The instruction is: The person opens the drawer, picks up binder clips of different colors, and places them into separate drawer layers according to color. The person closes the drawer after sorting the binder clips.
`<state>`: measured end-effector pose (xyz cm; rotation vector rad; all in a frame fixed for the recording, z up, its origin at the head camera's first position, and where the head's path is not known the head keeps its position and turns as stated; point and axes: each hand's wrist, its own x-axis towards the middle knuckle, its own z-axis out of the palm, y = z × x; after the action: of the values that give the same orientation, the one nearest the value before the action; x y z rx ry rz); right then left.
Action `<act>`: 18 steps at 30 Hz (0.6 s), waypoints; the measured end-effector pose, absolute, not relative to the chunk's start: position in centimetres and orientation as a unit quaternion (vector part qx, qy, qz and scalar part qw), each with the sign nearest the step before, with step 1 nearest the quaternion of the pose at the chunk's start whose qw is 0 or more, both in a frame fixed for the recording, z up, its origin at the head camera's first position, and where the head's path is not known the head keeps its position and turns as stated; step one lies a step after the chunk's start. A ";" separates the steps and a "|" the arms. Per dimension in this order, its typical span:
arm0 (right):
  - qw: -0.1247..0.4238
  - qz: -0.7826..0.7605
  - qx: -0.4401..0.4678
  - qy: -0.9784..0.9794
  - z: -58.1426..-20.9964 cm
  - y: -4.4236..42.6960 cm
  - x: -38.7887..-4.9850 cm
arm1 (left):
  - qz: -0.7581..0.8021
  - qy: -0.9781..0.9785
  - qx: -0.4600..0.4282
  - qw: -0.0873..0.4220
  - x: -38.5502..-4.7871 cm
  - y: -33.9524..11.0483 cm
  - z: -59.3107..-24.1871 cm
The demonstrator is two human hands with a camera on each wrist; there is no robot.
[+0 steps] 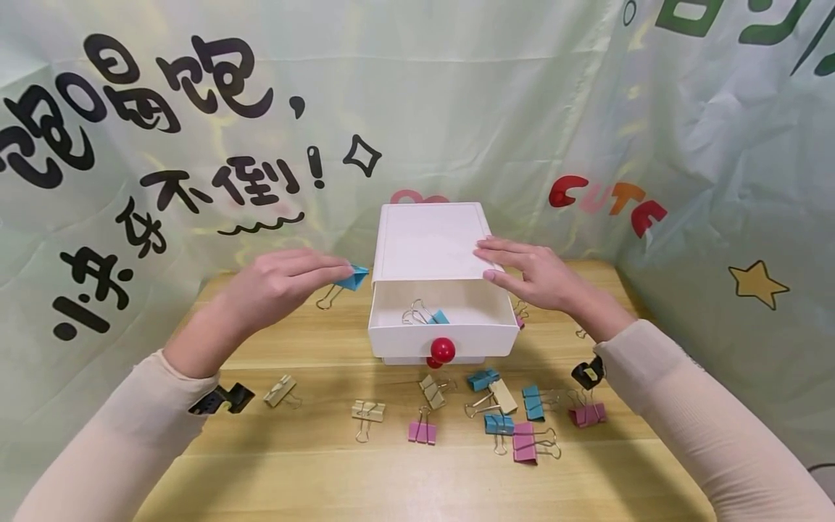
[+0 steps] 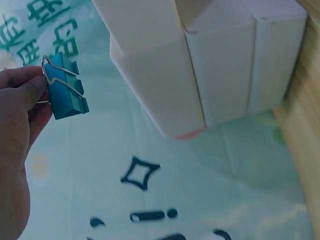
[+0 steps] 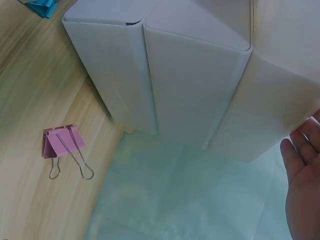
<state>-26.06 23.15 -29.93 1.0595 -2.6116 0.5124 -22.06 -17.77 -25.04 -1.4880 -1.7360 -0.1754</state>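
Your left hand point(image 1: 287, 279) pinches blue binder clip point(image 1: 352, 278) between thumb and fingers, just left of white drawer unit point(image 1: 430, 243). Your right hand point(image 1: 531, 272) rests at unit's right edge, fingers fairly straight, gripping nothing. Top drawer point(image 1: 398, 341) open toward near side, red knob point(image 1: 443, 351) on front; second blue clip point(image 1: 440, 317) lies inside. Wooden table point(image 1: 313, 478), near side: cream clip point(image 1: 280, 391) left, pink clip point(image 1: 422, 433) middle, mixed clips point(image 1: 499, 424) right.

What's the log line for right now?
left hand pinches blue clip | right hand touches white box | drawer open, another blue clip inside
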 end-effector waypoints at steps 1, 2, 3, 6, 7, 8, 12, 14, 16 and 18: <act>0.138 0.178 0.367 -0.902 -30.0 23.2 -26.1 | -0.073 -0.686 -0.597 0.409 -22.1 -17.3 -25.0; 0.139 0.179 0.369 -0.902 -30.0 23.2 -26.1 | -0.073 -0.683 -0.602 0.407 -22.2 -16.8 -25.0; 0.139 0.179 0.370 -0.901 -30.0 23.2 -26.1 | -0.073 -0.681 -0.607 0.404 -22.2 -16.4 -25.0; 0.142 0.181 0.374 -0.899 -30.1 23.3 -26.2 | -0.066 -0.672 -0.629 0.385 -22.4 -14.9 -24.9; 0.142 0.181 0.375 -0.898 -30.1 23.3 -26.2 | -0.062 -0.668 -0.638 0.379 -22.4 -14.3 -24.9; 0.143 0.182 0.375 -0.898 -30.1 23.3 -26.2 | -0.057 -0.663 -0.646 0.372 -22.5 -13.8 -24.9; 0.144 0.182 0.373 -0.898 -30.1 23.3 -26.2 | -0.044 -0.644 -0.680 0.348 -22.7 -11.6 -24.7; 0.143 0.182 0.371 -0.899 -30.1 23.3 -26.2 | -0.034 -0.639 -0.691 0.336 -22.8 -10.7 -24.7; 0.142 0.182 0.370 -0.900 -30.1 23.3 -26.2 | -0.021 -0.640 -0.697 0.323 -22.9 -10.0 -24.6; 0.142 0.183 0.371 -0.899 -30.1 23.2 -26.2 | -0.012 -0.647 -0.699 0.305 -23.0 -9.3 -24.6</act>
<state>-26.19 23.25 -30.09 1.0695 -2.5947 0.5282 -23.00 -9.31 -24.62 -1.8517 -1.7125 -0.0317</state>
